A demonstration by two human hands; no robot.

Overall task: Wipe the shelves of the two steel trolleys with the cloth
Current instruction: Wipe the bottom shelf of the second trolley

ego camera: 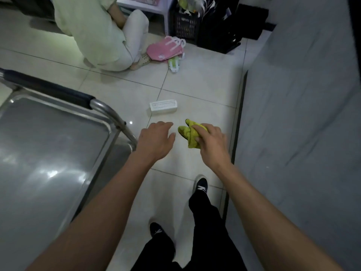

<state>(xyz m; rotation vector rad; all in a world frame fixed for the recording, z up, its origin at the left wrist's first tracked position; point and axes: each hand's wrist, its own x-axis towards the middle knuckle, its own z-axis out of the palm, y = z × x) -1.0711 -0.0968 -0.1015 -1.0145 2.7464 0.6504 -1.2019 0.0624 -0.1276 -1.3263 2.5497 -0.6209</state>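
gripping a bunched yellow-green cloth [192,134], the right hand [210,142] hung over the pale tiled floor [195,90], its fingers curled round the fabric while loose folds stuck out toward the left hand [156,141]. that left hand held nothing, fingers relaxed and slightly bent, palm down, just beside the cloth but apart from it. a steel trolley [48,153] stood to the left, its top shelf shiny with reflected light, its rail wrapped in a dark handle grip [48,89]; the left hand was near the rail's bent corner post, not touching it. on the floor ahead lay a small white perforated basket [163,107] on its side. farther off a pink bag [166,48] rested beside a crouching person in pale clothes [101,32], with a black crate [185,22] behind. a grey sheeted bed [302,114] filled the right side. the wearer's black trousers and dark shoes [201,184] showed below.
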